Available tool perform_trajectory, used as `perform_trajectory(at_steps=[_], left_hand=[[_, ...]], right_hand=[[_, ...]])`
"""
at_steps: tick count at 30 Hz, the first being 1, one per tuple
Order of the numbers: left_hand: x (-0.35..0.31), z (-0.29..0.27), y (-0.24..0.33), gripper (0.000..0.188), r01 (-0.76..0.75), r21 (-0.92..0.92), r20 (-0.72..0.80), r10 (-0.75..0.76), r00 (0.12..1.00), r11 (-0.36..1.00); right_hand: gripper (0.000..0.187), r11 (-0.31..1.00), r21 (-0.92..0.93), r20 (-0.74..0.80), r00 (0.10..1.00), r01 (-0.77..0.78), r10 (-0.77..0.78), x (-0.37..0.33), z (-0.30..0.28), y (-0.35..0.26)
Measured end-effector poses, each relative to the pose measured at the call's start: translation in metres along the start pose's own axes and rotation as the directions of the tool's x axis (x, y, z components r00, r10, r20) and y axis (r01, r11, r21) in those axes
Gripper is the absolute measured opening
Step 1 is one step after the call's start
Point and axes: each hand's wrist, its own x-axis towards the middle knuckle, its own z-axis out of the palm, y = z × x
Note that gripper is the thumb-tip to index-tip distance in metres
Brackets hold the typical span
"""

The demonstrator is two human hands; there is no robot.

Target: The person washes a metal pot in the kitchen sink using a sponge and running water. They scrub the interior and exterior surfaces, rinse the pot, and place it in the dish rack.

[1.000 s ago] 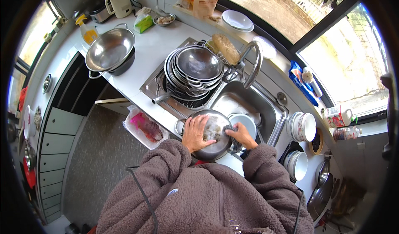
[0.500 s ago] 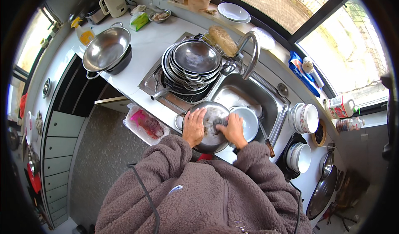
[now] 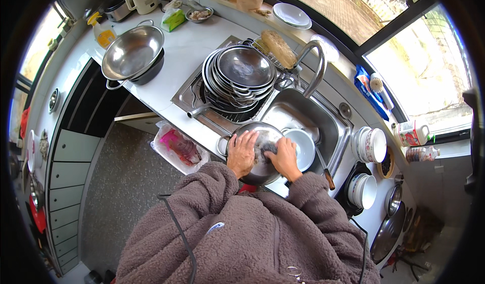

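While pressing the metal pan point(image 3: 260, 172) with flat left hand point(image 3: 241, 153) and pinching dark scrubber point(image 3: 270, 146) in right hand point(image 3: 284, 160), could perhaps lose the pan through slippery foam point(image 3: 265, 136).

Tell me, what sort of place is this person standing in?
Most likely a kitchen, perhaps in a home: there is a steel sink with a curved tap, a stack of metal cookware beside it, and white bowls to the right.

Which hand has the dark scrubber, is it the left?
No, the right hand grips the dark scrubber, while the left hand lies spread on the metal pot.
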Motion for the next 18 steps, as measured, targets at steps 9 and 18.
perform_trajectory(at_steps=[9, 18], left_hand=[[-0.002, 0.002, -0.002, 0.062, -0.029, 0.010, 0.015, 0.028, 0.999, 1.000], [-0.004, 0.001, -0.003, 0.065, -0.017, -0.056, 0.001, 0.017, 1.000, 0.998]], right_hand=[[0.045, 0.989, 0.011, -0.089, 0.985, 0.150, -0.149, 0.009, 0.012, -0.001], [0.037, 0.659, 0.629, 0.058, 0.870, -0.412, 0.490, 0.052, -0.006, 0.023]])
